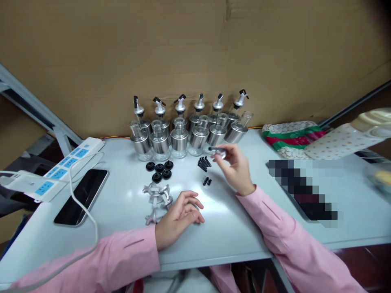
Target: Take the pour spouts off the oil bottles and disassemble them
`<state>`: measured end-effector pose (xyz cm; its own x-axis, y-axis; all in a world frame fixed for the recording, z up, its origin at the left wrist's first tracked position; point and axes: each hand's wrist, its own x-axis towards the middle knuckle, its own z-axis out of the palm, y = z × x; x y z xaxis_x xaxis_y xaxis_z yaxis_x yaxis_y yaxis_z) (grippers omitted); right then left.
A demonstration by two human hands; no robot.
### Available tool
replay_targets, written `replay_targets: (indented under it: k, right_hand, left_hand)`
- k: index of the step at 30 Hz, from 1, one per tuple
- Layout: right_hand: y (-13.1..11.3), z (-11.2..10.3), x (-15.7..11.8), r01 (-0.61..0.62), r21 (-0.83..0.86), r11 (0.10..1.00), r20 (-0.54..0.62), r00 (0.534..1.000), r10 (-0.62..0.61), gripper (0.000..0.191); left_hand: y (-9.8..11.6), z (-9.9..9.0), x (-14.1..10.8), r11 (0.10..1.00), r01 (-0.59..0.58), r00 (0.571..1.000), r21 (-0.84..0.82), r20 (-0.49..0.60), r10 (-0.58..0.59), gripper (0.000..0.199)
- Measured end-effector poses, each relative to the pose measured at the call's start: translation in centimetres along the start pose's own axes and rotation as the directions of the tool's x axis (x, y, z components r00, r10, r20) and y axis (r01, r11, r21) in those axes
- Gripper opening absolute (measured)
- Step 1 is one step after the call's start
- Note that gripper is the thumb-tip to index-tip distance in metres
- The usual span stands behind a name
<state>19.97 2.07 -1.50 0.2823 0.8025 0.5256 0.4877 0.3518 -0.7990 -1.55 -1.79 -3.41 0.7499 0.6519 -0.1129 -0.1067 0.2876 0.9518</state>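
Observation:
My right hand is raised over the table, its thumb and fingers pinching a silver pourer top with a black lever on it. Relaxed and slightly curled, my left hand rests near the front of the table with nothing in it. Beside its wrist and fingers lie several bare silver pourer spouts. Behind those is a cluster of round black stoppers. Small black levers and tiny black caps lie just left of my right hand.
Glass bottles with steel sleeves stand in two rows at the back, the rear ones topped with pourers. On the left are a power strip, a phone and a white cable. A patterned cloth bag and a dark pixelated item lie right.

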Motion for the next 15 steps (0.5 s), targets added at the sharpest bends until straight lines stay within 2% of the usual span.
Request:
replay_targets:
  k: [3, 6, 12, 14, 15]
  right_hand:
    - [-2.0, 1.4, -1.7, -0.122, 0.084, 0.989, 0.172, 0.979, 0.106, 0.018]
    - [-3.5, 1.9, -2.7, -0.158, 0.048, 0.986, 0.292, 0.946, 0.137, 0.022]
    - [-4.9, 2.1, -4.2, -0.116, -0.013, 0.993, 0.503, 0.857, 0.107, 0.023]
    - [-4.6, 2.2, -4.3, -0.074, -0.013, 0.997, 0.53, 0.845, 0.07, 0.027]
    - [-4.4, 2.2, -4.2, -0.014, -0.005, 1.0, 0.524, 0.852, 0.015, 0.029]
  left_hand:
    - [0.1, 0.0, 0.0, 1.0, -0.007, 1.0, -0.011, -0.015, 0.007, 0.045]
    - [0.1, 0.0, 0.0, 1.0, -0.023, 0.999, -0.022, -0.032, 0.022, 0.055]
    - [0.1, 0.1, 0.1, 0.999, 0.007, 0.999, -0.035, -0.045, -0.008, 0.05]
    - [-0.1, 0.1, -0.1, 0.999, 0.009, 0.998, -0.05, -0.066, -0.013, 0.049]
    - [-0.2, 0.1, -0.1, 0.998, 0.003, 0.997, -0.056, -0.073, -0.007, 0.049]
